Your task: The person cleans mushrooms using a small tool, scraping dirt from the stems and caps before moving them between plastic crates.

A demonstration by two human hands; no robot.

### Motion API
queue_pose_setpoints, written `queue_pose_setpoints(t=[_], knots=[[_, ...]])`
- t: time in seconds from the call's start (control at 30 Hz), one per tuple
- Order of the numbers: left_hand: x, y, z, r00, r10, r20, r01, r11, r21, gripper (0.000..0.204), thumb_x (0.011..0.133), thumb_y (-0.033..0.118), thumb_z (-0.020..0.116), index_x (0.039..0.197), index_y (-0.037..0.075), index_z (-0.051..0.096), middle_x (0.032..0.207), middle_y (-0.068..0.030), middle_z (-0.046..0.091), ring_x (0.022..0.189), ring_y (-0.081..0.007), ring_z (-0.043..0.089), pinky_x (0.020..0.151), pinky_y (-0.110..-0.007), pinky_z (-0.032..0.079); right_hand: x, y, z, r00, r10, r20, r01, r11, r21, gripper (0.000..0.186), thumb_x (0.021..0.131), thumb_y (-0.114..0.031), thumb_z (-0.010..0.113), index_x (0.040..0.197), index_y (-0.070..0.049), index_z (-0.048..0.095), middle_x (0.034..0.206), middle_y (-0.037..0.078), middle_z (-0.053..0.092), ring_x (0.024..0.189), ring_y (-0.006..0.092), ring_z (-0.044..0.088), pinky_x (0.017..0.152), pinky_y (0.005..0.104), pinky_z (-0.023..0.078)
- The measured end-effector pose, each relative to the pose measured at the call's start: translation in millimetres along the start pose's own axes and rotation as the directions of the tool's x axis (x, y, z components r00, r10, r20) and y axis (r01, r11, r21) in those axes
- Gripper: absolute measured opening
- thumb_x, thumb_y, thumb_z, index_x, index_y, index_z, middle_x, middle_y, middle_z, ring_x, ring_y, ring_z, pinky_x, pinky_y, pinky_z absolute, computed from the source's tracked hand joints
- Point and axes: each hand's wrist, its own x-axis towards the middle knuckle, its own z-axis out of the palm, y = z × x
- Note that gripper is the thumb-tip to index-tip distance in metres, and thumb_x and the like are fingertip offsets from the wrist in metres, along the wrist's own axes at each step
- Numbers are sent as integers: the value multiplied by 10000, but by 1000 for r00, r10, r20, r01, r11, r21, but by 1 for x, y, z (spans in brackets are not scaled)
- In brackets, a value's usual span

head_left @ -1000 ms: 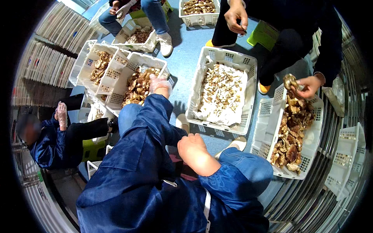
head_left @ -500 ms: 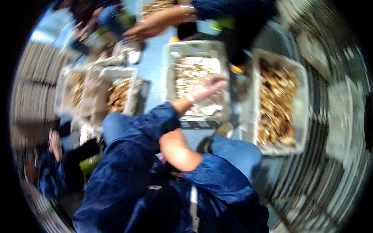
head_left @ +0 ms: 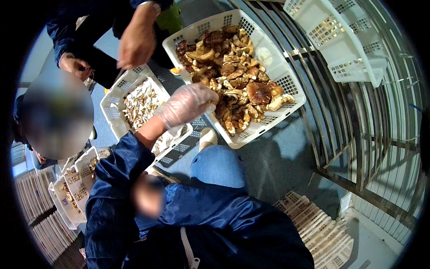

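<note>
The white perforated plastic crate [head_left: 264, 51] sits apparently within easy reach: the clear-gloved left hand [head_left: 186, 105], fingers curled, meets brown mushrooms [head_left: 260, 93], its grip unclear; the blurred right hand [head_left: 148, 197] cannot be judged.

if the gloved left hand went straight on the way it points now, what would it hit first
Most likely the brown mushrooms piled in the white crate just ahead; how high the left hand is above them is unclear.

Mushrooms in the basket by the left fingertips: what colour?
The mushrooms are mixed dark brown, golden tan and cream; head view shows them best.
</note>
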Motion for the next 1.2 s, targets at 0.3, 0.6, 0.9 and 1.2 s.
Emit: queue_pose_setpoints(t=[0.3,0.6,0.9,1.2], knots=[[54,14,81,809,116,577,-410,814,411,124,838,123,684,941,94,746,917,-106,701,905,-331,717,755,-422,598,-7,6,5,997,-78,-7,78,995,59,414,902,-384,644,1253,-174,708,1226,60,716,1086,301,664,907,574,467],[69,3,107,822,-20,569,-264,872,412,133,845,115,681,952,110,760,909,-116,716,880,-332,726,706,-440,584,-6,-4,20,992,-123,5,123,990,65,384,905,-364,636,1220,-161,719,1201,77,723,1071,310,675,895,565,481],[65,3,65,985,-168,37,164,855,-491,327,1008,325,683,1200,61,664,1060,-127,716,974,-274,690,888,-419,546,-3,-3,28,988,-156,15,155,986,56,355,908,-343,628,1187,-148,730,1176,94,729,1055,319,685,883,556,496],[49,14,52,897,-360,256,106,-387,-916,347,1061,295,601,1312,57,616,1177,-68,686,1066,-184,676,963,-364,563,-2,3,30,987,-155,36,154,988,24,329,911,-323,620,1154,-136,741,1151,111,735,1040,327,696,871,548,511]])
